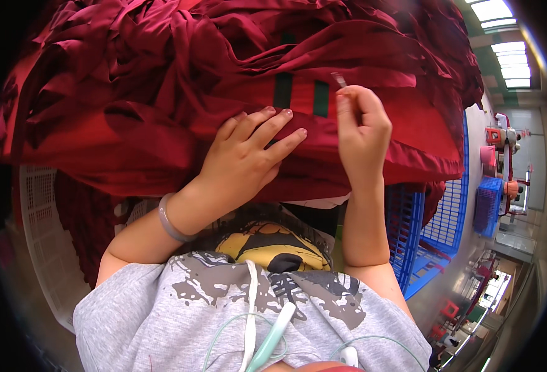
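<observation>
My right hand (364, 133) pinches one small slim tool (339, 79) between thumb and fingers, tip pointing up and away from me; its tip is blurred, so its type is uncertain. My left hand (242, 149) is palm down on the red cloth (236, 80), fingers spread. The cloth is deep red, creased and heaped beyond both hands, smoother and brighter in the part between and beside them. Two dark green strips are clearly visible on it: the left strip (283, 91) just beyond my left fingertips, the right strip (321, 98) just left of my right grip. Baskets, counted: one white basket (41, 217), left of and below my left hand; one blue basket (445, 211), right of and below my right hand.
</observation>
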Available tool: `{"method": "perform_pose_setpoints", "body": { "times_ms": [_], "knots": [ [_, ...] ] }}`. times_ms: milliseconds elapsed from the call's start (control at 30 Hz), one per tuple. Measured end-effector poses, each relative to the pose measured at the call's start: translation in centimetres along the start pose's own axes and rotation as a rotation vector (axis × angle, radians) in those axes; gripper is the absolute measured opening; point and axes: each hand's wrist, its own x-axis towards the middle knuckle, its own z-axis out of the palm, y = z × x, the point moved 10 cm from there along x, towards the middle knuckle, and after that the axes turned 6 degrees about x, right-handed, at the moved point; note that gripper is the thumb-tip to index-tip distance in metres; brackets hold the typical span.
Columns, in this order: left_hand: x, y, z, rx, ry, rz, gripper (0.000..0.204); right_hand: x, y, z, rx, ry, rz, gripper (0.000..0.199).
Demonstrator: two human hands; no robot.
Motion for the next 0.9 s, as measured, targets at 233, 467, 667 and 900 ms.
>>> {"method": "perform_pose_setpoints", "body": {
  "times_ms": [233,467,667,900],
  "knots": [
    [-1.7,-6.6,-8.4,0.035,0.195,-0.287,0.004,-2.0,3.7,-6.6,0.153,0.213,0.131,0.019],
    [-0.8,-7.7,-15.1,0.507,0.458,-0.227,0.011,-5.7,6.4,-8.5,0.217,0.201,0.26,0.039],
    [5.5,-5.0,-5.0,0.046,0.204,-0.068,0.013,-5.5,4.3,-6.4,0.244,0.119,0.228,0.038],
    [5.5,-8.6,-2.5,0.269,-0.002,-0.282,0.019,-7.3,4.6,-7.4,0.192,0.057,0.247,0.037]
  ]
}}
